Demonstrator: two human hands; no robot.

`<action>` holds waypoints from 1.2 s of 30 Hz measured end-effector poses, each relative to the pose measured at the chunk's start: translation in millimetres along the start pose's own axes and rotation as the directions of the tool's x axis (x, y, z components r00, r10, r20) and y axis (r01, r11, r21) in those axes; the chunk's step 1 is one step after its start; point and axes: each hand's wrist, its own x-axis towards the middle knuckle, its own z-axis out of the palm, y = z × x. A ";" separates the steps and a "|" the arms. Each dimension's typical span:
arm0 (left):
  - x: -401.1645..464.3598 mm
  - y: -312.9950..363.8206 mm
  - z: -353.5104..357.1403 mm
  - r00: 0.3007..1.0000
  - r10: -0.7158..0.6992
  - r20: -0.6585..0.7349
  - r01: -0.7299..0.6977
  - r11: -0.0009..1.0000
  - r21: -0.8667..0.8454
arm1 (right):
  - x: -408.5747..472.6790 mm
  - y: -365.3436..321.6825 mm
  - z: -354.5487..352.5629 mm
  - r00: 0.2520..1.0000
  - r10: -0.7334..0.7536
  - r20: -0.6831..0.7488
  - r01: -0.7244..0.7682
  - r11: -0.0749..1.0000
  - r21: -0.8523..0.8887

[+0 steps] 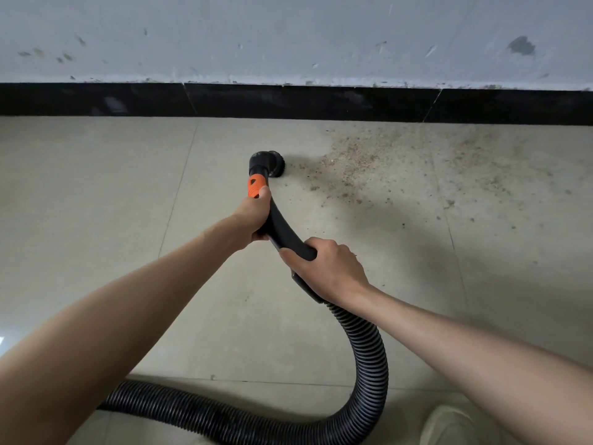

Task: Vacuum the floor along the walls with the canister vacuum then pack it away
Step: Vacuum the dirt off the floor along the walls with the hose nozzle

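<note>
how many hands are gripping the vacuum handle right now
2. The left hand grips the curved black handle high up, just below the orange collar. The right hand grips it lower down, where the ribbed hose begins.

Soft, even daylight here, nothing harsh. A faint shadow spreads right of the curved wand (282,226) across the floor tiles (96,187). Small glare at the lower left edge. Wide-angle bowing bends the black baseboard (321,102). Focus stays sharp.

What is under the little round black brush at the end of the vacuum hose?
The round black brush nozzle sits on beige floor tile. Brown crumbs lie beside it, to its right. Anything directly beneath it is covered.
</note>
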 end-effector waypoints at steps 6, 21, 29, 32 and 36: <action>0.3 15.9 32.0 0.997 0.036 0.070 -0.039 0.998 0.048 | 0.0 18.7 -15.9 0.998 0.053 -0.045 -0.049 0.994 0.093; 16.4 41.8 66.6 0.989 0.103 0.103 -0.120 0.975 0.187 | 22.6 34.7 -26.7 0.991 0.086 -0.102 -0.061 0.974 0.219; 20.9 35.6 16.3 0.997 0.078 -0.001 -0.077 0.988 0.136 | 37.7 5.7 -6.7 1.000 -0.008 -0.023 0.011 0.989 0.145; 16.3 20.2 -4.1 0.997 0.061 -0.055 -0.057 0.995 0.085 | 33.2 -3.6 2.5 0.999 -0.043 0.029 0.040 0.996 0.085; 4.6 -0.1 -20.5 0.994 0.031 -0.108 -0.028 0.999 0.024 | 15.9 -9.3 11.5 0.994 -0.069 0.090 0.062 0.995 0.082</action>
